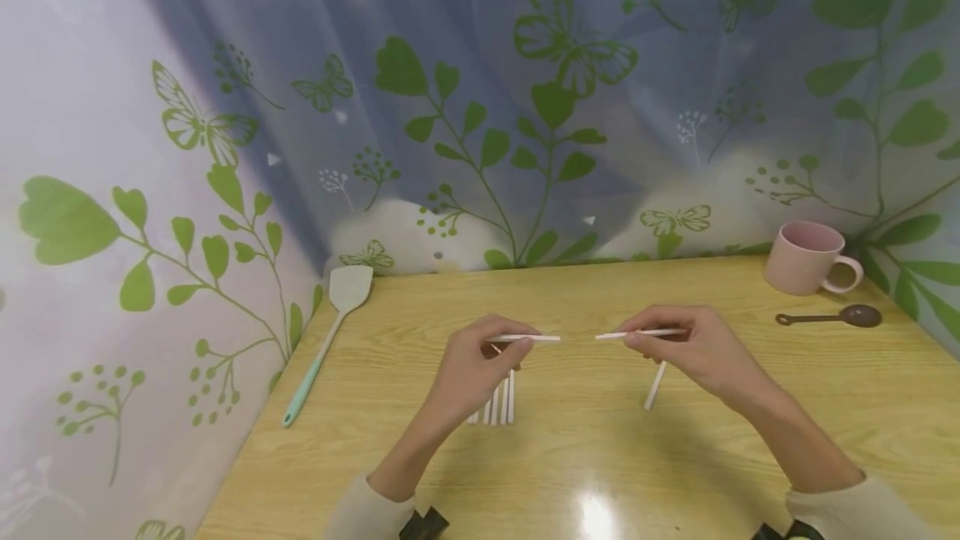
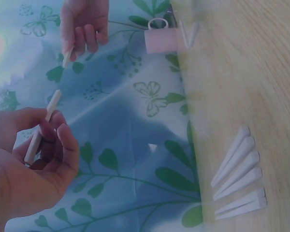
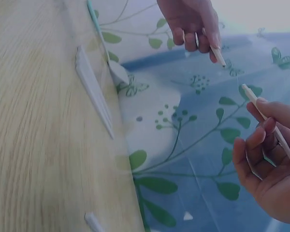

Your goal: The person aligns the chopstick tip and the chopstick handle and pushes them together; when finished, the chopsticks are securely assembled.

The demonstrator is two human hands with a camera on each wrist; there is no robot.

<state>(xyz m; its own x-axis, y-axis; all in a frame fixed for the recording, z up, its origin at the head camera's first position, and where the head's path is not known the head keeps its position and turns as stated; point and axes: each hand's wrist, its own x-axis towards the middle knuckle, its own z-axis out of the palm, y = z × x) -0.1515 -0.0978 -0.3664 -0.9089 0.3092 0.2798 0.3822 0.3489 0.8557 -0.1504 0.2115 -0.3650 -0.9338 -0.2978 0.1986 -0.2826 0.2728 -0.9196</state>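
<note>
Above the table, my left hand [image 1: 471, 367] pinches a short white stick [image 1: 546, 338] between thumb and fingers. My right hand [image 1: 701, 350] pinches another white stick [image 3: 253, 99] the same way. Both sticks lie roughly level, and their tips point at each other across a small gap. Below the left hand, several white sticks [image 2: 239, 181] rest side by side on the table, partly covered by that hand in the head view. One loose white stick [image 1: 654, 388] shows on the table under the right hand, its upper end hidden.
A spatula with a green handle [image 1: 309, 382] lies along the wooden table's [image 1: 570, 440] left side. At the back right stands a pink mug [image 1: 802, 261], with a brown spoon [image 1: 860, 316] in front of it. A leaf-patterned curtain [image 1: 480, 190] borders the table's far edge.
</note>
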